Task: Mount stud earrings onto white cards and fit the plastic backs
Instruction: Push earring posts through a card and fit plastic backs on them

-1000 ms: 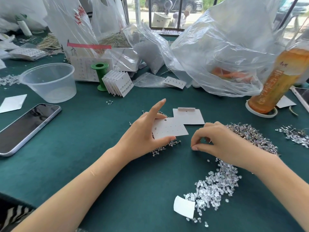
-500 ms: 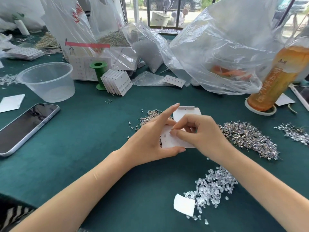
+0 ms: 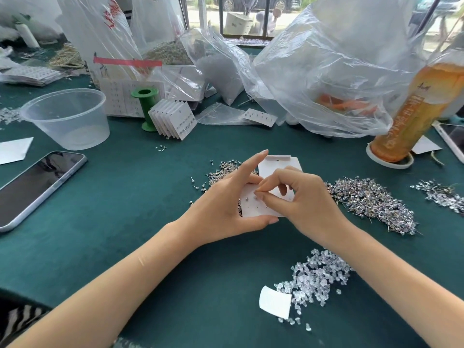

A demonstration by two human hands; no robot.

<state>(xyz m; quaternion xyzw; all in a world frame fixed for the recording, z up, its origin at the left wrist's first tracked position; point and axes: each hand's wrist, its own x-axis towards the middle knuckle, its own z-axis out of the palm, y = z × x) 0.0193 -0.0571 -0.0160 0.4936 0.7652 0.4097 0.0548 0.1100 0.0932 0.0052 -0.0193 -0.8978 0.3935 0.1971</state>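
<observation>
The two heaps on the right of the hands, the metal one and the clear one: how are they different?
The stud earring heap is silvery metal with thin pins sticking out; the plastic backs heap is clear and made of small stubby pieces. The stud heap lies farther from the person, the backs nearer, beside a curled white paper. Both lie loose on the green cloth.

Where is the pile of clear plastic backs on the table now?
In the head view, the pile of clear plastic backs lies on the green table at lower right, just under the right forearm, with a small curled white card at its near-left edge.
</observation>
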